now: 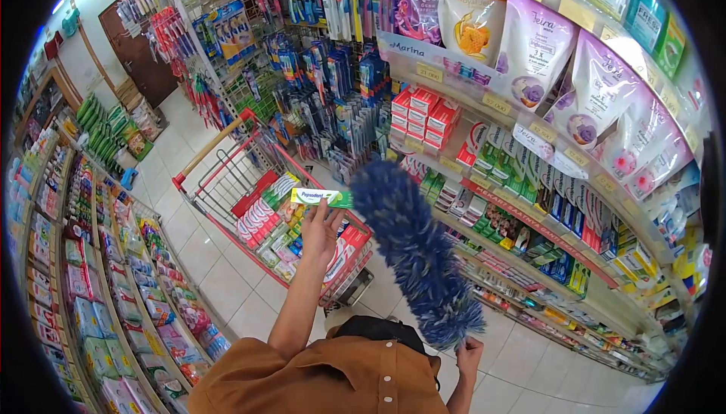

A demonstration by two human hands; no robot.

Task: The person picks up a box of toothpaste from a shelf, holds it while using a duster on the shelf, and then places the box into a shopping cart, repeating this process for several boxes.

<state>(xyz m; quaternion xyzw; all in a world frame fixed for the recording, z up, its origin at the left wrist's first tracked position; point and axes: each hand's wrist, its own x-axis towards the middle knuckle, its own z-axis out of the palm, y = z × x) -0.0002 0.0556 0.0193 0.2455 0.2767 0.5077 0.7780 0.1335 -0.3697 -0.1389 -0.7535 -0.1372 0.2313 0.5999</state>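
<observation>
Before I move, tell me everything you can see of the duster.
The duster is long and thick, with a shaggy dark blue pile flecked paler, which looks like soft synthetic fibre. The pile is fluffed out, hiding any core. The right hand grips it at the lower end, where hardly any handle shows. From there it slants up and left across the picture to a blunt, rounded tip, overlapping the shelf in view; whether they touch, I can't tell.

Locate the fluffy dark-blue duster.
In the head view, the fluffy dark-blue duster is right of centre, between the red-framed wire shopping cart on the left and the stocked shelves on the right; its lower end is at the right hand.
</observation>
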